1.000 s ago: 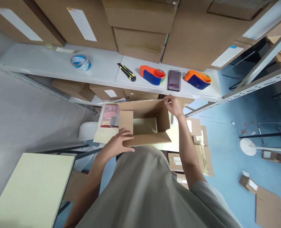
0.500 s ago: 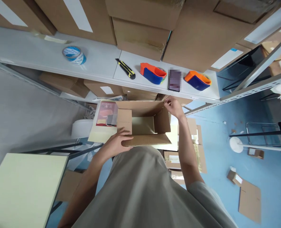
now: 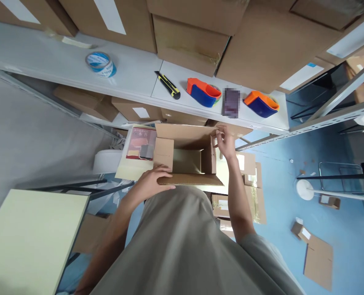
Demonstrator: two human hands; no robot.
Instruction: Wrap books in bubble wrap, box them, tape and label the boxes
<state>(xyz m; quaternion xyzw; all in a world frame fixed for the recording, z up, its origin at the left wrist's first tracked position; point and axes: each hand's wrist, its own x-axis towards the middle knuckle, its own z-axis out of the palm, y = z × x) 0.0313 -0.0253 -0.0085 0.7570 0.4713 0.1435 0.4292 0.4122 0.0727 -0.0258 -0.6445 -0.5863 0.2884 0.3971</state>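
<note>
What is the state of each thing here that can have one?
Cardboard box: top open
Left hand: fingers and thumb around near flap
Right hand: at box's far right corner
Yellow-black utility knife: unheld, blade state unclear
Blue-white tape roll: unheld
Orange-blue tape dispensers: both unheld
Smartphone: unheld, screen blurred

- The right hand [image 3: 226, 143] is no longer pinching the far right corner of the open cardboard box [image 3: 185, 131]; its fingers [image 3: 220, 139] are spreading apart beside the right flap [image 3: 213, 157].
- That flap, leaning outward earlier, is now standing more upright and showing as a narrow strip.
- The near flap [image 3: 191, 179] is showing less of its face.
- The box's inside is looking darker than before.
</note>
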